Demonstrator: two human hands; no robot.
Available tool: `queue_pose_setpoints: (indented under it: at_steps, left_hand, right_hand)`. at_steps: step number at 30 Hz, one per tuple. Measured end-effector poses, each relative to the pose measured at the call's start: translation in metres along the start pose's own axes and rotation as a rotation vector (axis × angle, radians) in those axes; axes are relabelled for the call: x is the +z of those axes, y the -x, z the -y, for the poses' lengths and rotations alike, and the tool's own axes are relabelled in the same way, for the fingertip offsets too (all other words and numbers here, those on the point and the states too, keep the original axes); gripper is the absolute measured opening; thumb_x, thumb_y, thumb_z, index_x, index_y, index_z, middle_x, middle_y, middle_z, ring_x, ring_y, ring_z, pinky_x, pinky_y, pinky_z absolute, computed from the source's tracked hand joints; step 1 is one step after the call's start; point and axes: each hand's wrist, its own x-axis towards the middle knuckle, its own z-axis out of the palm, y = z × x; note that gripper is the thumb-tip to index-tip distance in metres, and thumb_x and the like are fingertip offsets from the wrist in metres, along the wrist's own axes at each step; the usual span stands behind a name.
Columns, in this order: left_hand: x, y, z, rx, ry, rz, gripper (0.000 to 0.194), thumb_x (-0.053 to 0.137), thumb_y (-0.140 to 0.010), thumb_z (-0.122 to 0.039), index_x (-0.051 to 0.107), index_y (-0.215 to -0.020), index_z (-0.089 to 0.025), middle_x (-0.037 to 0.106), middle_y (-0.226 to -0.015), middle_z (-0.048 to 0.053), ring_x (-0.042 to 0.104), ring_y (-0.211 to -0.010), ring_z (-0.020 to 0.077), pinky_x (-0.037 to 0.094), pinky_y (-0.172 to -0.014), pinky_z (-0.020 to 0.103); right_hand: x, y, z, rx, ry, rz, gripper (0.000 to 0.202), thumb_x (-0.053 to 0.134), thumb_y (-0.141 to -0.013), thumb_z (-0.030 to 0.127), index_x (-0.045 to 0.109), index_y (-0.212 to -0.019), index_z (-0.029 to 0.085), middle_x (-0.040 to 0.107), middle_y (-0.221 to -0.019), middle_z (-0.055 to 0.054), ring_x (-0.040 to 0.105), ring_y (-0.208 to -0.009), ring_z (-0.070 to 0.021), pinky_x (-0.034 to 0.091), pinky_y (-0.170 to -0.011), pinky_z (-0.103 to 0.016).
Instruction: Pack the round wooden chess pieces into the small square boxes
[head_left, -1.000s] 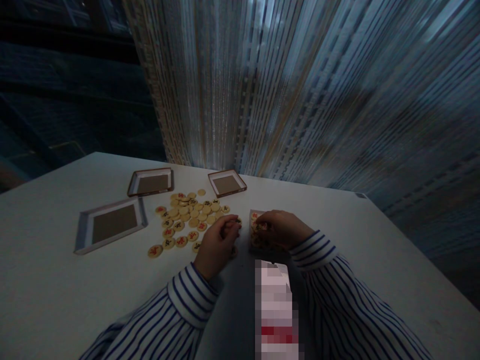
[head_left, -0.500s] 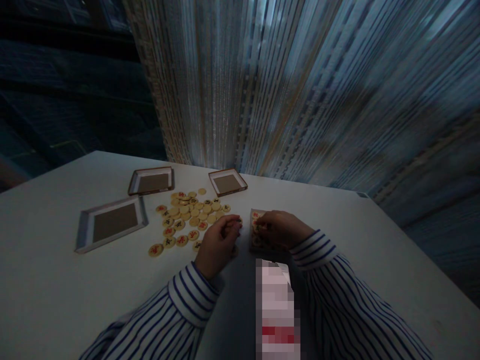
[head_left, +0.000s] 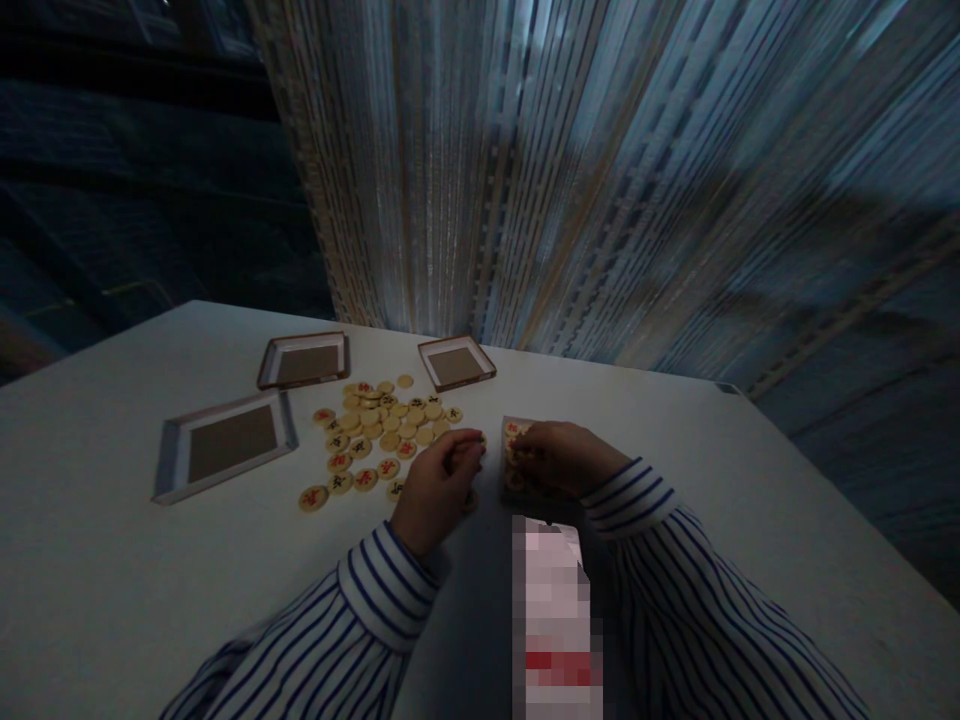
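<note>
Several round wooden pieces point(head_left: 370, 418) with red or black characters lie spread and partly heaped on the white table. My left hand point(head_left: 441, 488) is at their right edge, its fingers curled and its thumb near the fingertips; whatever it pinches is too small to name. Over a small box point(head_left: 507, 495) holding more round pieces point(head_left: 512, 429) is my right hand point(head_left: 566, 458). Its fingers point down and are bunched together at the pieces inside, and the fingertips are dark and hard to make out. That hand hides much of the box.
Two open trays or lids point(head_left: 288, 385) point(head_left: 493, 374) stand at the back of the table point(head_left: 750, 520). A larger open tray point(head_left: 171, 494) lies at the left. String curtains point(head_left: 525, 180) hang behind the table, and a blurred-out pale object point(head_left: 556, 600) is at the front.
The view has shifted very slightly. Both hands stay almost where they were, and the pieces and trays have not visibly moved on the table.
</note>
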Motion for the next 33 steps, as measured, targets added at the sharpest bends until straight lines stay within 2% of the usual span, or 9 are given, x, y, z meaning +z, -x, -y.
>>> queue_pose_setpoints:
  at_steps: [8, 19, 33]
  left_hand:
    - [-0.0001, 0.0009, -0.0016, 0.0, -0.018, 0.004, 0.028, 0.056, -0.071, -0.034, 0.06, -0.089, -0.014, 0.067, -0.079, 0.005, 0.062, -0.07, 0.016, 0.05, -0.064, 0.029]
    - [-0.001, -0.002, 0.0064, 0.045, -0.042, 0.019, 0.029, 0.055, -0.073, -0.036, 0.06, -0.091, -0.014, 0.067, -0.08, 0.006, 0.062, -0.072, 0.0166, 0.051, -0.063, 0.029]
    - [-0.0003, 0.0002, -0.0008, 0.035, -0.039, 0.003, 0.026, 0.056, -0.07, -0.034, 0.061, -0.087, -0.014, 0.068, -0.076, 0.005, 0.063, -0.07, 0.0168, 0.051, -0.061, 0.029]
  right_hand:
    - [0.0008, -0.0001, -0.0021, 0.026, -0.018, 0.02, 0.03, 0.049, -0.081, 0.029, 0.063, -0.106, 0.022, 0.067, -0.102, -0.007, 0.062, -0.088, -0.0205, 0.042, -0.069, -0.025]
    - [-0.0013, 0.0, 0.0002, 0.027, -0.007, 0.039, 0.027, 0.05, -0.08, 0.028, 0.065, -0.101, 0.023, 0.067, -0.101, -0.006, 0.061, -0.089, -0.0193, 0.042, -0.07, -0.025]
    - [-0.001, 0.0001, 0.0001, 0.046, -0.02, 0.04, 0.029, 0.049, -0.078, 0.026, 0.064, -0.103, 0.023, 0.067, -0.102, -0.007, 0.062, -0.089, -0.0211, 0.042, -0.068, -0.025]
